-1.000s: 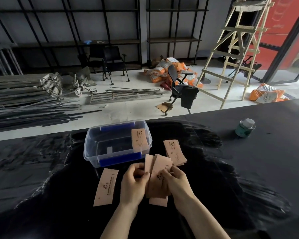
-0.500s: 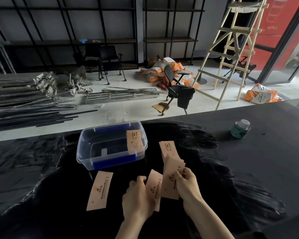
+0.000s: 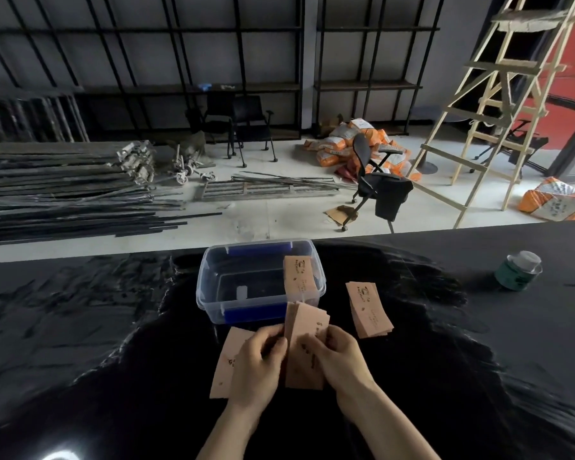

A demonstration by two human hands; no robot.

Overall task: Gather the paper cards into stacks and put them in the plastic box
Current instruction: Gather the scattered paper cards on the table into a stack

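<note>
Hands at lower centre: left hand [image 3: 258, 361] and right hand [image 3: 339, 355] both grip a card stack [image 3: 307, 346]. Clear plastic box [image 3: 213, 287] just above holds one card [image 3: 297, 277]; loose cards [image 3: 367, 308] lie right.

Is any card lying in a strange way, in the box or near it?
Yes. One card leans on the right wall of the box instead of lying flat. The pile right of the box is slightly fanned.

one plastic box [image 3: 210, 287], two hands, one green jar [image 3: 517, 271], one ladder [image 3: 498, 104], three chairs
</note>
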